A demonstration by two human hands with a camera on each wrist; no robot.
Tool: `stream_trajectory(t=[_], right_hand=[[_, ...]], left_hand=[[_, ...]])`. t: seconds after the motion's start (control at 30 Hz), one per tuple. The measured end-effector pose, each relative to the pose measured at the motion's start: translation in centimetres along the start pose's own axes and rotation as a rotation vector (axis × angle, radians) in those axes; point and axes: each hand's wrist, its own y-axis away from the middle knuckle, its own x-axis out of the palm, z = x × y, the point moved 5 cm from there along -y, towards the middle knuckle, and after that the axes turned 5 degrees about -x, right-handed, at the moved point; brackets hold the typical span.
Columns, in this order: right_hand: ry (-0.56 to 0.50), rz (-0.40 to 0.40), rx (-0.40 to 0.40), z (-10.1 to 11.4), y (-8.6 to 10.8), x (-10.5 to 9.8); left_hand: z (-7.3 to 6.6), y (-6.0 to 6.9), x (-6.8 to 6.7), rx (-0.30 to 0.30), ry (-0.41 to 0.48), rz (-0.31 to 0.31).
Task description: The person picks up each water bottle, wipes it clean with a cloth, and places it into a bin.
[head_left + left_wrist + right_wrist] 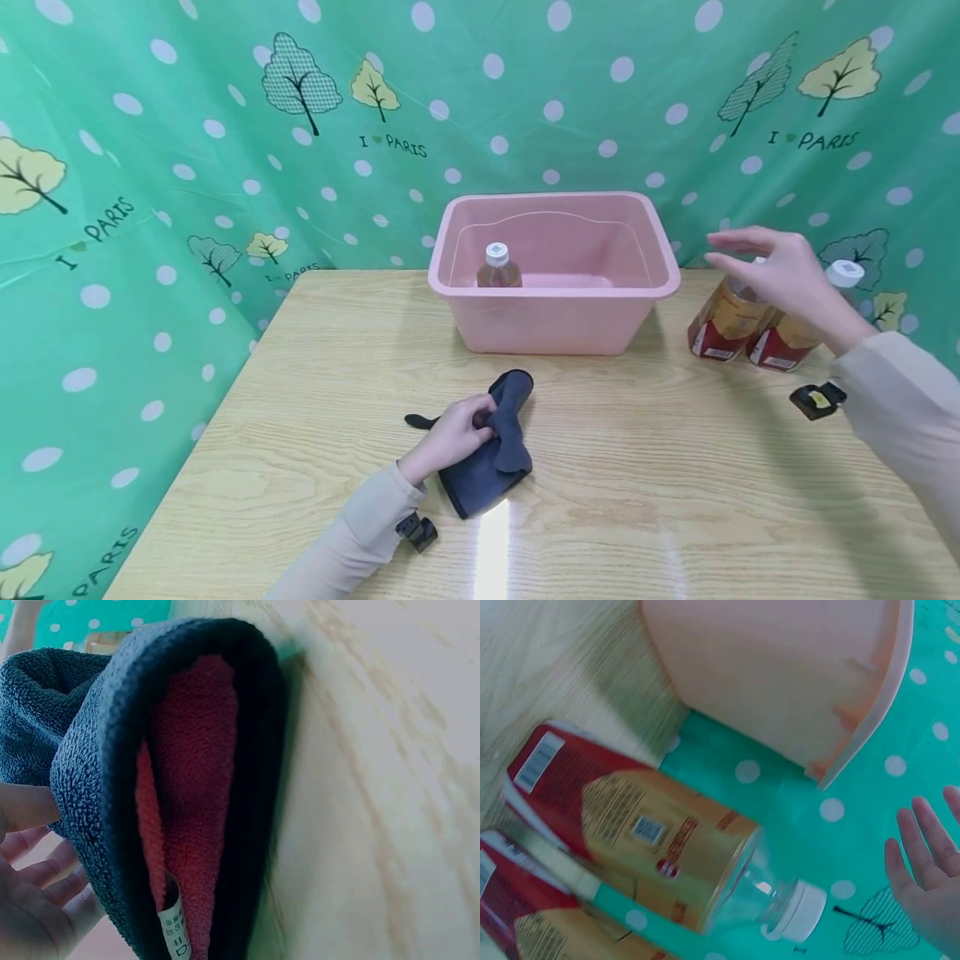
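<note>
Dark cloth (476, 481) on worktop (637, 483), pinched by left hand (453, 433); right hand (783, 271) empty, fingers parted from thumb, near two bottles (729, 321).

Bottle (499, 274) in tub (547, 325): lower part hidden.
Right hand (932, 881): cropped, right wrist view.
Cloth tag (175, 932): fine print illegible.

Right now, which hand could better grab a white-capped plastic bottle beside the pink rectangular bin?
Probably the right hand: it hovers empty by those bottles, while the left hand holds the dark blue, red-lined cloth.
</note>
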Motion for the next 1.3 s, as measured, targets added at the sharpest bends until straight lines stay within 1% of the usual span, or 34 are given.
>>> stream_trajectory(t=[0.2,0.37,0.73,1.0,1.3], right_hand=[[-0.011,-0.024,0.021,-1.2,0.6,-0.7],[0.006,-0.049,0.027,-2.2,1.0,-1.2],[0.039,-0.078,0.015,-4.4,1.6,-1.5],[-0.018,-0.071,0.030,-5.4,1.6,-1.5],[0.046,-0.085,0.061,-6.8,1.7,-1.4]], left_hand=[[-0.1,0.0,0.0,0.004,0.000,-0.003],[-0.1,0.0,0.0,0.005,-0.008,-0.006],[0.0,0.0,0.0,0.000,0.007,-0.010],[0.1,0.0,0.0,-0.003,0.006,-0.013],[0.1,0.0,0.0,-0.006,0.008,-0.011]])
